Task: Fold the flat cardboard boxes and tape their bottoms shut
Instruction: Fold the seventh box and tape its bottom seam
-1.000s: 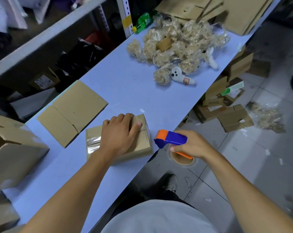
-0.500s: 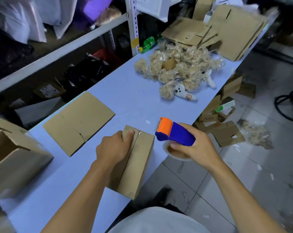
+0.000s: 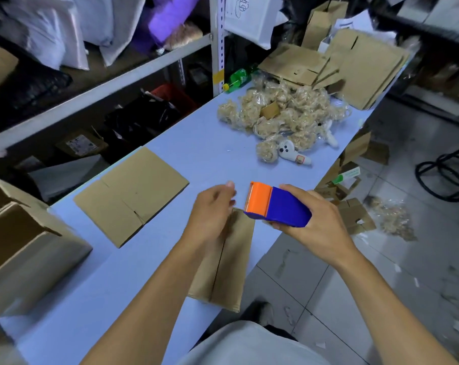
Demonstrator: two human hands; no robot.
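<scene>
A small folded cardboard box point(image 3: 229, 270) lies on the pale blue table point(image 3: 196, 151) near its front edge, seam up and long side pointing away from me. My left hand point(image 3: 212, 209) hovers, blurred, over the box's far end, fingers loosely extended toward the tape dispenser and holding nothing I can see. My right hand point(image 3: 312, 227) grips the blue and orange tape dispenser point(image 3: 275, 206) just right of the left hand, orange end toward the box. A flat unfolded box point(image 3: 131, 193) lies to the left.
An open assembled box point(image 3: 25, 246) stands at the left edge. A heap of clear bags with tan filling point(image 3: 283, 119) and a white toy point(image 3: 291, 152) lie farther along. Flat cardboard point(image 3: 354, 67) is stacked at the far end. Cardboard scraps point(image 3: 354, 214) litter the floor.
The small box has been turned lengthwise. My left hand has lifted off it toward the dispenser. My right hand has brought the dispenser up from below the table edge.
</scene>
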